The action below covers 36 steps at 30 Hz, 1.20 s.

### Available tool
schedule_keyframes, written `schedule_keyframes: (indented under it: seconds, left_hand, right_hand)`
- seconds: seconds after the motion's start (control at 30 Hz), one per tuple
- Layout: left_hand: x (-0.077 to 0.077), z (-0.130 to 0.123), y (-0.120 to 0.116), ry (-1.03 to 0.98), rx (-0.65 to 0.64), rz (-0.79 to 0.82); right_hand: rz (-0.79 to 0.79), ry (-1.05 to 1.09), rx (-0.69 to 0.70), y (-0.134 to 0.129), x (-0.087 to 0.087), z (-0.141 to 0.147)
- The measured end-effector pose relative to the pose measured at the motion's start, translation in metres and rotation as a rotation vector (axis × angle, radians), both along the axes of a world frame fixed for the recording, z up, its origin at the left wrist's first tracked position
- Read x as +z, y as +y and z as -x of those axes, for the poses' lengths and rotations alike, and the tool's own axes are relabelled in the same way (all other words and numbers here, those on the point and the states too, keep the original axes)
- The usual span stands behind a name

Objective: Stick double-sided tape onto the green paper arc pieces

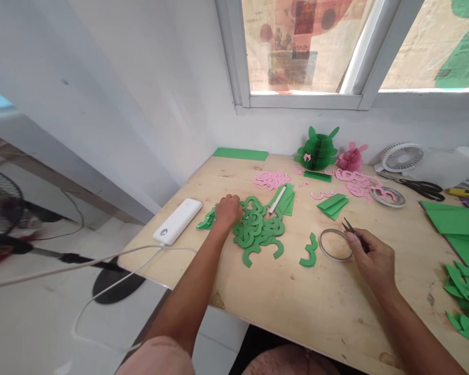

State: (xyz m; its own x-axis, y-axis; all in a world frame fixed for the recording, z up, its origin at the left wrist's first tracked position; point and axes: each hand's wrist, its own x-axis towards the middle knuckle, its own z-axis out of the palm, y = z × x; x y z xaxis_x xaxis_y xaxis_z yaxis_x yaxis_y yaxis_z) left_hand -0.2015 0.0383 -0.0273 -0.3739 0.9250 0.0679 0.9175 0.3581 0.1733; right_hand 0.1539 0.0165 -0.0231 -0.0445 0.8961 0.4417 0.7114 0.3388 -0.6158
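Observation:
My left hand [227, 210] is closed, knuckles up, at the left edge of a heap of curved green paper cutouts [254, 226]. Its fingertips are hidden, so what they pinch cannot be made out. Some shinier green pieces [206, 219] lie just left of that hand. My right hand [373, 258] grips dark tweezers [350, 229], their slightly parted tips pointing up and left. Below the tips, a roll of narrow tape [336, 245] lies flat. A single wavy green cutout [309, 251] is between the roll and the heap.
A white power bank [177, 221] with a cable lies at the left edge. Behind are pink cutouts [271, 179], a white pen [277, 200], folded green papers [333, 205], a green honeycomb paper figure [318, 151], black-handled scissors [422, 187] and a small fan [402, 157]. Green scraps [467, 302] lie right.

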Motion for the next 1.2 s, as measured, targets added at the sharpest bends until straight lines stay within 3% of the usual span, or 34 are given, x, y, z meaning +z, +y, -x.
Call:
schedule_keyframes:
  seconds: [0.33,0.63,0.8,0.97,1.2]
  left_hand:
    - [0.001,0.002,0.000,-0.119,0.090,-0.022]
    - [0.010,-0.004,-0.027,-0.434,0.206,-0.279]
    - [0.008,-0.030,-0.057,-0.851,0.179,-0.402]
    - [0.009,-0.065,-0.084,-1.249,0.155,-0.426]
    - [0.014,-0.104,-0.108,-1.536,0.172,-0.438]
  right_hand:
    - [0.000,0.004,0.018,-0.001,0.001,0.001]
    - [0.027,0.032,0.046,-0.002,0.001,0.002]
    - [0.027,0.027,0.056,-0.003,0.002,0.003]
    - [0.011,0.021,0.072,-0.004,0.005,0.005]
    - [0.020,0.032,0.081,-0.007,0.002,0.009]
